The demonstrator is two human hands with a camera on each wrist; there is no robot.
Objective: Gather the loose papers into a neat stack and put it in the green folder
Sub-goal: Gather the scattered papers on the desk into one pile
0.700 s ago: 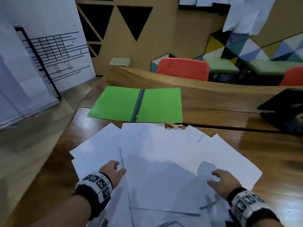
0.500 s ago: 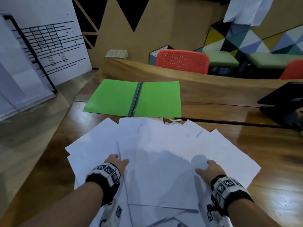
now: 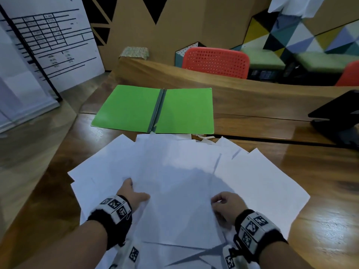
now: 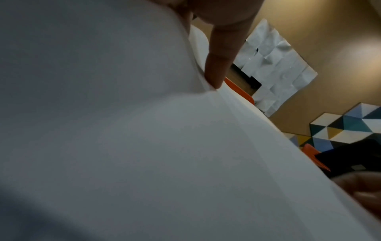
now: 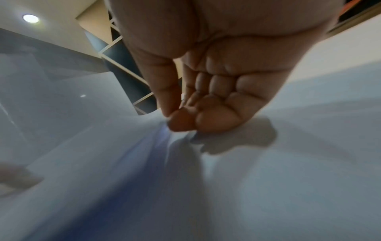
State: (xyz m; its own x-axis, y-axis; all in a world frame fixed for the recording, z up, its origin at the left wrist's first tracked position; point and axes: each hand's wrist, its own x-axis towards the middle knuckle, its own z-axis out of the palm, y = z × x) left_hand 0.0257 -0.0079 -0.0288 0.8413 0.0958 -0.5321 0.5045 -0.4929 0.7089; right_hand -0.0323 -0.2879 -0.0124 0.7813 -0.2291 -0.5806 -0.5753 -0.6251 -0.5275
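Several loose white papers (image 3: 174, 167) lie fanned over the wooden table (image 3: 320, 191) in front of me. The green folder (image 3: 134, 107) lies open and flat just beyond them. My left hand (image 3: 136, 191) holds the left side of the top sheets, thumb on top and fingers hidden beneath. In the left wrist view one finger (image 4: 216, 73) presses into the paper (image 4: 144, 146). My right hand (image 3: 219, 202) is on the right side; the right wrist view shows its curled fingertips (image 5: 181, 122) and thumb pinching a ridge of paper (image 5: 123, 163).
A raised wooden ledge (image 3: 213, 84) runs behind the folder, with red chairs (image 3: 215, 63) beyond it. A black device (image 3: 338, 117) sits at the far right of the table. The table's left edge drops to the floor near a whiteboard (image 3: 48, 41).
Both hands have slid inward toward each other and nearer to me. The right hand's fingers have curled onto the paper, and the sheets between the hands have bunched slightly.
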